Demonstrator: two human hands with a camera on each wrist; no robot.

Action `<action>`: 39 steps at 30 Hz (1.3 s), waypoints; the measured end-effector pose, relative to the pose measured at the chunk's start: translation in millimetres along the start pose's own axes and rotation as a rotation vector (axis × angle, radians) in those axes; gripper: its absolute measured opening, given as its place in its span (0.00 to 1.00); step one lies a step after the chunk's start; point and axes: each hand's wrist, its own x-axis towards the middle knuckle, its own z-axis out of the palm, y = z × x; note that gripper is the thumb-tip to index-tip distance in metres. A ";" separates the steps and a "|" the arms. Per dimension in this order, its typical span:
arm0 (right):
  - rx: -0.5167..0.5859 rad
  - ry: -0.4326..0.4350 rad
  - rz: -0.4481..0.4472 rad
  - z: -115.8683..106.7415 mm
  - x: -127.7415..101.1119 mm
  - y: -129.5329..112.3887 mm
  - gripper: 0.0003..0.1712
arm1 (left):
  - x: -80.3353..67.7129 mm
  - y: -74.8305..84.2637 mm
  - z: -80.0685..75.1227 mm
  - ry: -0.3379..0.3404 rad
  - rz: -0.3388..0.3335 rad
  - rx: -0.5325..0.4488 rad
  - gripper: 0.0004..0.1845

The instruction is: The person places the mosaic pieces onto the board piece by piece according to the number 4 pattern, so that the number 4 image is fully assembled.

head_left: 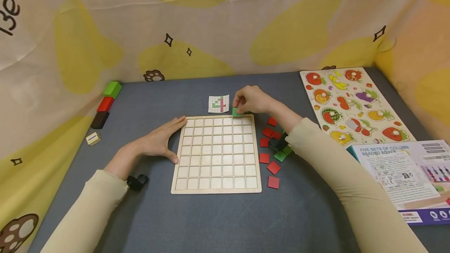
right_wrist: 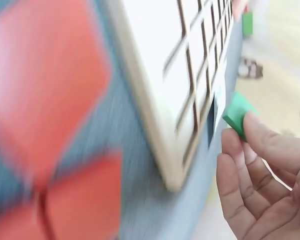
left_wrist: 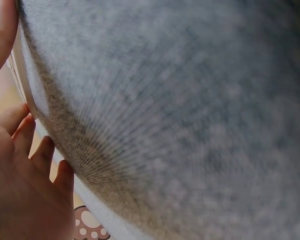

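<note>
In the head view, we judge that the work is barely begun: the cells of the wooden board [head_left: 216, 161], between our two hands, show no tile set into them, as far as we can see. Our left hand [head_left: 154, 142] holds nothing; its fingers are extended, fingertips and thumb resting along the board's near side. Our right hand [head_left: 254, 99] pinches a green tile [head_left: 236, 112] at the board's far edge; whether tile and wood touch, we cannot tell. What seems left to place lies nearer our body than the right hand: red tiles [head_left: 273, 182] and green tiles [head_left: 280, 156], partly under the forearm. Just left of that hand sits a paper card [head_left: 218, 104] printed with green and red squares.

In the left wrist view, our straight fingers meet the board's thin edge; beside them spreads the dark grey, mottled table surface [left_wrist: 190, 110].

In the right wrist view, thumb and fingers grasp the green tile, small, flat and smooth-looking. Left of the hand, the board shows pale wood, a rounded corner and raised strips framing square cells; farther left, the flat red squares blur.
</note>
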 end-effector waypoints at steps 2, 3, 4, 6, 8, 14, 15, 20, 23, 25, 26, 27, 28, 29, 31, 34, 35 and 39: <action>0.013 -0.029 -0.012 8.0 4.4 -6.5 0.06 | 0.4 1.0 0.1 0.002 0.000 -0.002 0.73; 0.015 -0.035 -0.015 11.4 6.1 -9.4 0.05 | 0.7 1.5 0.1 0.004 0.000 -0.003 0.73; 0.011 -0.039 -0.016 14.3 7.6 -12.2 0.05 | 1.1 1.9 0.0 0.006 -0.001 -0.003 0.72; 0.002 -0.041 -0.008 18.8 10.1 -16.0 0.04 | 1.7 3.1 -0.1 0.009 -0.002 -0.004 0.72; -0.013 -0.043 0.004 21.4 11.2 -19.2 0.03 | 2.0 3.8 0.1 0.014 -0.003 -0.009 0.72; -0.061 -0.052 0.004 24.4 10.8 -22.8 0.01 | 2.4 4.4 1.3 0.023 -0.004 -0.024 0.71; -0.071 -0.052 0.001 24.8 10.7 -22.8 0.01 | 2.4 4.1 1.5 0.025 -0.007 -0.024 0.71; -0.135 -0.058 -0.015 24.5 9.5 -22.4 0.02 | 2.8 4.2 2.8 0.026 -0.009 -0.027 0.70; -0.161 -0.080 -0.038 18.0 5.8 -20.2 0.11 | 2.7 4.0 3.3 0.028 -0.016 -0.027 0.70; -0.168 -0.093 -0.056 9.3 1.0 -17.1 0.16 | 2.6 4.4 3.2 0.030 -0.016 -0.028 0.70; -0.163 -0.099 -0.060 3.8 -2.6 -15.0 0.17 | 2.5 4.6 3.1 0.031 -0.015 -0.029 0.69; -0.156 -0.104 -0.063 -2.1 -6.6 -12.1 0.18 | 2.4 4.7 2.8 0.033 -0.015 -0.031 0.69; -0.141 -0.112 -0.060 -8.3 -11.4 -9.2 0.17 | 2.1 4.9 2.6 0.035 -0.015 -0.033 0.69; -0.129 -0.119 -0.058 -14.0 -16.6 -5.5 0.16 | 1.9 4.9 2.3 0.036 -0.016 -0.034 0.69; -0.106 -0.146 -0.048 -23.6 -28.4 3.1 0.14 | 1.2 4.7 2.1 0.038 -0.018 -0.036 0.69; -0.062 -0.223 -0.041 -30.8 -48.9 17.8 0.13 | 0.4 4.5 2.2 0.034 -0.018 -0.037 0.69; -0.045 -0.255 -0.040 -31.4 -56.0 22.3 0.14 | 0.2 4.4 2.3 0.032 -0.018 -0.037 0.69; 0.016 -0.373 -0.052 -28.8 -81.9 35.1 0.16 | -1.3 4.1 2.2 0.028 -0.017 -0.041 0.69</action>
